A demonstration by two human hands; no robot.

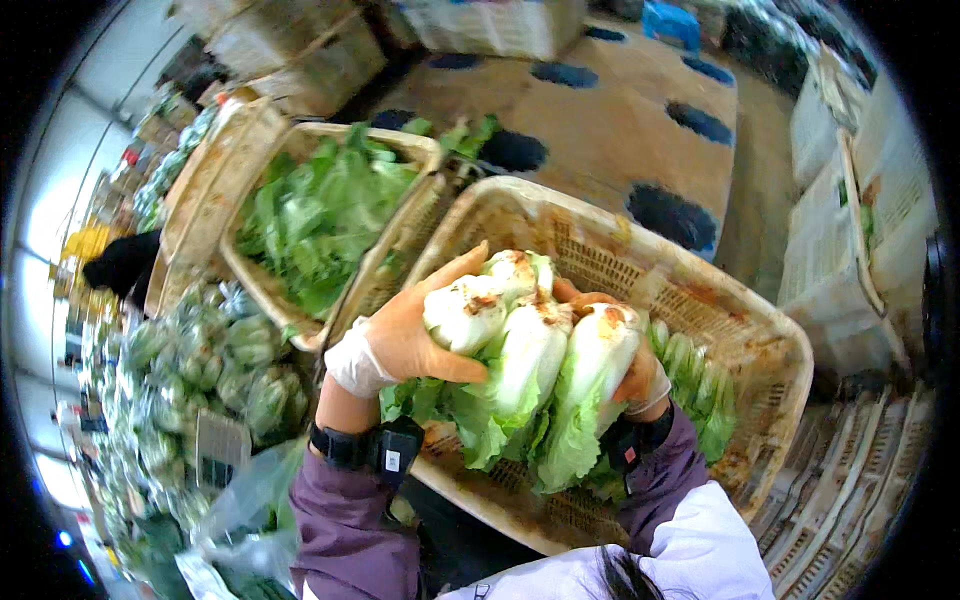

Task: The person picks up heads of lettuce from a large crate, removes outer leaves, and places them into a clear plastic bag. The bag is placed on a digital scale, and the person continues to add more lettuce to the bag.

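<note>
My left hand [410, 330] and my right hand [638, 368] press a bunch of several cabbage heads [530, 345] together from both sides. Their white stalks and browned cut bases point up and away from me, while the loose green leaves hang toward me. The left thumb lies along the near side of the bunch; most of the right fingers are hidden behind the heads. Both hands are over a yellowish plastic crate [690, 270] with slotted, stained walls. More green heads [695, 380] lie in its right part.
Left of my crate stands another crate [425, 160] full of loose green leaves [320, 215]. Bagged greens [230, 350] are heaped at the far left, beside clear plastic film [250, 500]. Stacked crates [850, 480] line the right side. A brown board with dark holes [600, 130] lies beyond.
</note>
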